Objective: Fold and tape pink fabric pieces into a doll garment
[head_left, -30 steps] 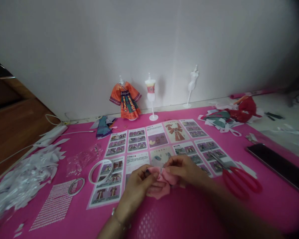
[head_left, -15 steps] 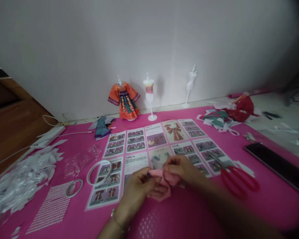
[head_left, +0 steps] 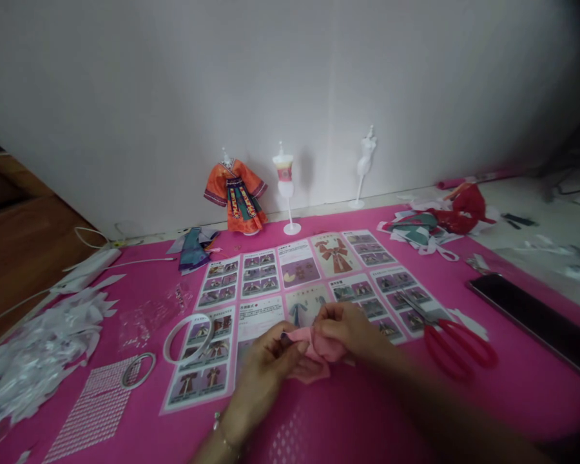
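Both of my hands pinch one small piece of pink fabric [head_left: 319, 351] just above the pink mat [head_left: 464, 399]. My left hand [head_left: 265, 370] grips its left side with closed fingers. My right hand [head_left: 350, 328] is closed on its upper right part. The fabric lies partly over the lower edge of a printed instruction sheet [head_left: 290, 290] with pictures of doll costumes. Red-handled scissors [head_left: 452, 338] lie on the mat to the right of my right hand.
A dressed orange doll mannequin [head_left: 234, 196], a half-dressed one [head_left: 286, 187] and a bare white one [head_left: 363, 164] stand by the wall. White paper scraps [head_left: 33, 354], tape rolls [head_left: 186, 332], a dark phone [head_left: 536, 319] and fabric scraps [head_left: 439, 222] lie about.
My hands have stayed on the pink fabric, with small finger shifts. The view has drifted slightly, so everything sits a little further left.
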A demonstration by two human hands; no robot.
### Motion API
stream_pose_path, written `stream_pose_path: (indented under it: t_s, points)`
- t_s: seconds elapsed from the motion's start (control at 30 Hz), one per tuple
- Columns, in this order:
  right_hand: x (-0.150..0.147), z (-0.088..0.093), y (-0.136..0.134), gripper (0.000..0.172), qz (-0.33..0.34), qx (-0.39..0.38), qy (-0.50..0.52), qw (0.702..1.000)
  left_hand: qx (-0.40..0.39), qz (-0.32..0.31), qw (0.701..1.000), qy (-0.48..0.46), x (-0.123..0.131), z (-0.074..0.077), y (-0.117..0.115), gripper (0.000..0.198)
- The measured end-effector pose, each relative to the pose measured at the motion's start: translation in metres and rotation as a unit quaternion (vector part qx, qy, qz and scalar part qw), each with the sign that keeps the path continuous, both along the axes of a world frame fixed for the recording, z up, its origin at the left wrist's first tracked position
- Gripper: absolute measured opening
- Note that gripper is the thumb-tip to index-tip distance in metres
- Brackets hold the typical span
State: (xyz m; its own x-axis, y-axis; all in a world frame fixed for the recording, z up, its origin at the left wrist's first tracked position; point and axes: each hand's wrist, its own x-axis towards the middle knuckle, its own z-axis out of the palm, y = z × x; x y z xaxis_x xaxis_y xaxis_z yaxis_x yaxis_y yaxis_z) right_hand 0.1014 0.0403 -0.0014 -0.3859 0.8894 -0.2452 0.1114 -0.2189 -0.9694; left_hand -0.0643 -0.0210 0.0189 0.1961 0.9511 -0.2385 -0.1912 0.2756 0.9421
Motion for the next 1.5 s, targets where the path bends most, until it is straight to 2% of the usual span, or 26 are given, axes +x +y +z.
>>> stream_pose_path:
  t_s: [0.2,0.5,0.73,1.0,1.07,1.27,1.33,1.5]
  points:
    - [0.001,0.001,0.0,0.011,-0.002,-0.005,0.013,1.0,0.008,0.015,1.0,0.012,-0.001,-0.01,0.003,0.038]
    - [0.001,0.01,-0.003,0.011,0.013,0.009,0.017,1.0,-0.034,0.046,0.997,0.06,0.001,0.005,0.002,0.043]
    - [0.0,0.01,-0.004,0.013,0.008,-0.001,0.013,1.0,-0.033,0.047,0.997,0.06,-0.001,0.002,0.004,0.039]
    - [-0.001,0.012,-0.003,0.014,0.0,0.003,-0.001,1.0,-0.033,0.054,0.996,0.065,0.001,0.006,0.003,0.035]
    - [-0.001,0.015,-0.004,0.015,-0.007,0.038,0.011,0.999,-0.029,0.056,0.996,0.064,0.0,0.005,0.003,0.034]
    - [0.001,0.021,-0.011,0.009,0.019,0.246,0.028,0.969,-0.004,0.043,0.994,0.098,0.001,0.003,0.003,0.033]
    - [0.002,0.023,-0.012,0.009,0.034,0.271,0.021,0.962,0.007,0.034,0.993,0.109,0.002,0.005,0.002,0.03]
    - [0.003,0.02,-0.01,0.013,0.042,0.276,0.032,0.96,0.022,0.021,0.992,0.12,0.0,0.009,0.0,0.024]
